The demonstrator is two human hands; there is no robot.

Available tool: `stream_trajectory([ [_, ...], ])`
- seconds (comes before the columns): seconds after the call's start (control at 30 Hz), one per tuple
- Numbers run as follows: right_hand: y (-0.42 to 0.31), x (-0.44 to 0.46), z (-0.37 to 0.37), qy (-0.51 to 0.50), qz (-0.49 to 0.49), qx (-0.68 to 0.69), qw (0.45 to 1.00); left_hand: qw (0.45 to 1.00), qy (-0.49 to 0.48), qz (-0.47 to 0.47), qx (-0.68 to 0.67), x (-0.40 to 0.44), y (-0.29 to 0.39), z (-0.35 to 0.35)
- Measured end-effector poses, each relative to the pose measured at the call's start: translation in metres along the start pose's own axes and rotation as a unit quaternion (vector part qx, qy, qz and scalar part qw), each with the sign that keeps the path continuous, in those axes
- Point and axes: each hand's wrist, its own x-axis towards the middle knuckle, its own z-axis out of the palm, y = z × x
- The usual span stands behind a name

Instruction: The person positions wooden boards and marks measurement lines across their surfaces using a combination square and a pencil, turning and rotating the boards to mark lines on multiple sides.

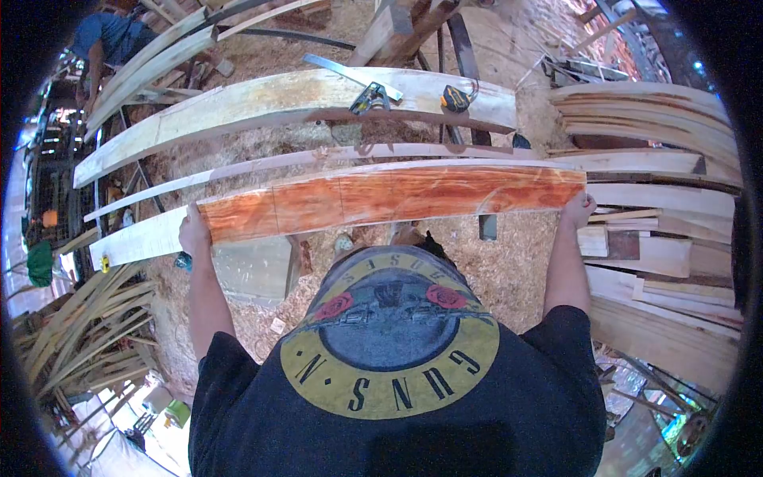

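A long, thin board (381, 195) lies crosswise in front of my body, with an orange-red wood-grain face and a pale left end. Several thin lines cross its face. My left hand (195, 230) is closed on the board's near edge, where the pale part meets the red. At the far right end, my right hand (579, 210) grips the corner with curled fingers. Just beyond the board runs a narrow pale strip of wood (262, 164). Farther off, a thick curved beam (238, 107) carries a metal square (369, 94) and a yellow-and-black tape measure (455, 99).
Planks are stacked on the right (660, 238), and loose wood strips (87, 326) are heaped at the lower left. Sawdust covers the ground (509, 270). A co-worker (111, 40) is partly visible at the upper left. A small yellow object (104, 263) sits by the board's left end.
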Motion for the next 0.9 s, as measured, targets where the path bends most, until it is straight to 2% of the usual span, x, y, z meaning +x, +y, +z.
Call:
stream_trajectory([
  [0.1, 0.005, 0.003, 0.004, -0.001, 0.002, 0.016, 1.000, 1.000, 0.002, -0.012, -0.003, -0.005, 0.004, -0.003],
  [0.2, 0.000, 0.001, 0.003, 0.005, 0.011, 0.005, 1.000, 0.996, 0.018, 0.077, 0.049, 0.008, -0.011, 0.009],
  [0.3, -0.006, -0.002, -0.003, -0.032, 0.045, 0.015, 0.998, 1.000, 0.021, -0.003, 0.000, -0.006, 0.006, -0.002],
  [0.47, -0.001, -0.001, 0.001, -0.001, 0.014, 0.008, 1.000, 1.000, 0.007, 0.005, -0.017, 0.001, -0.001, 0.002],
  [0.9, -0.007, -0.004, -0.001, 0.003, 0.045, 0.009, 0.999, 1.000, -0.004, -0.004, -0.022, 0.002, -0.003, 0.001],
])
